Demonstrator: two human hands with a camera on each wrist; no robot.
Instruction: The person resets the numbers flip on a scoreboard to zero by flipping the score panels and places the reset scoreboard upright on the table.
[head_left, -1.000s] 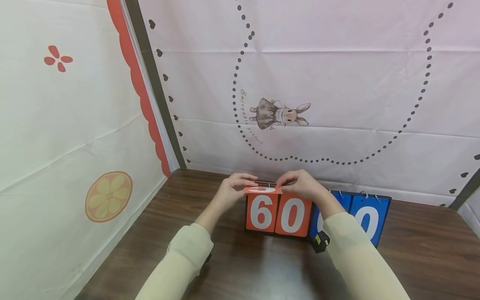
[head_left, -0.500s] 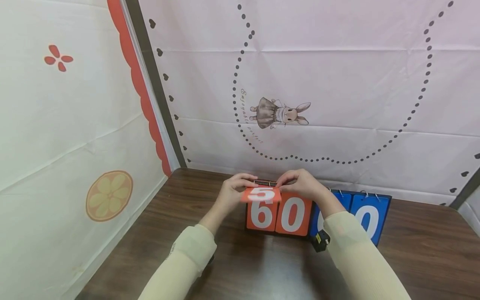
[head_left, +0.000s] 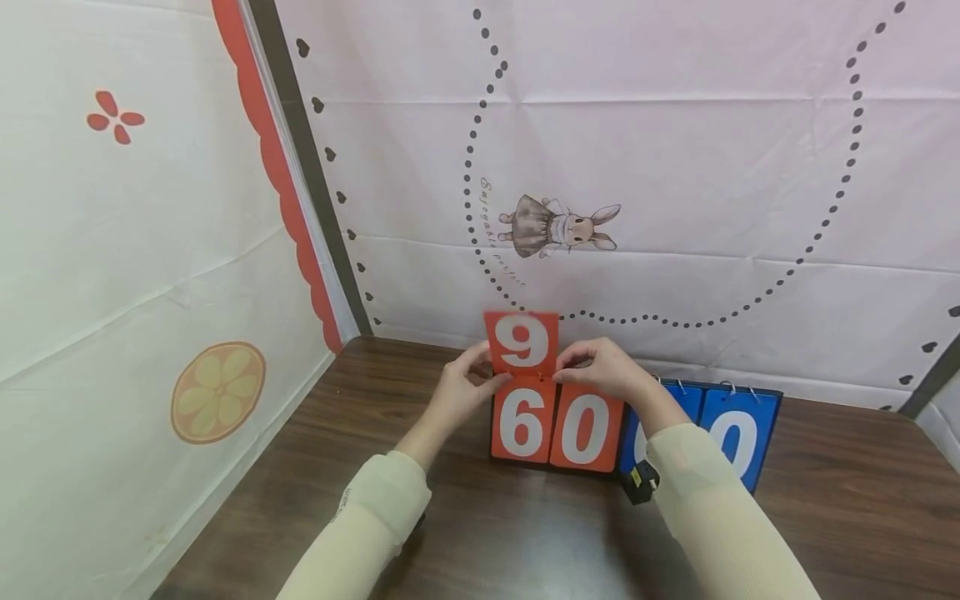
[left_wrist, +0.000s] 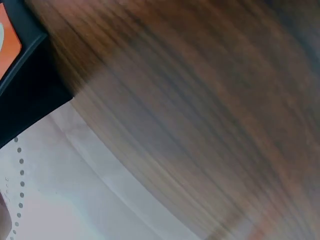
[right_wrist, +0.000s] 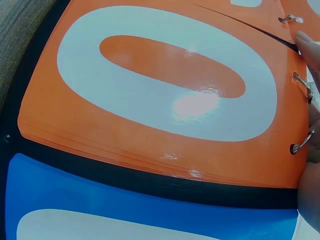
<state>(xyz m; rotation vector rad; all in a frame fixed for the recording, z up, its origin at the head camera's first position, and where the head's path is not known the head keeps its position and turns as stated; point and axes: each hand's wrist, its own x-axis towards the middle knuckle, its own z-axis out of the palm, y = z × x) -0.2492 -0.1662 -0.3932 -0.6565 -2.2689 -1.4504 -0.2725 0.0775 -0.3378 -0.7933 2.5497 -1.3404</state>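
A flip scoreboard (head_left: 586,468) stands on the table, with a red 6 card (head_left: 522,419), a red 0 card (head_left: 587,427) and blue 0 cards (head_left: 737,442) facing me. Above the 6, a red card with a 9 (head_left: 521,342) stands raised from the rings. My left hand (head_left: 461,387) holds that card's lower left part, thumb in front and some fingers partly behind it. My right hand (head_left: 607,369) pinches the board's top edge near the card's lower right corner. In the right wrist view, the thumb (right_wrist: 309,50) lies between metal rings (right_wrist: 302,85).
The brown wooden table (head_left: 495,542) meets a pale printed cloth wall (head_left: 675,183) behind the board and another cloth wall (head_left: 150,250) at left. A small black wrist device (head_left: 640,483) hangs under the right sleeve, before the blue cards.
A card with a 5 came down in front of the 6 and is now gone from there; a card with a 9 stands above. My left fingers shifted; the right hand stayed put.
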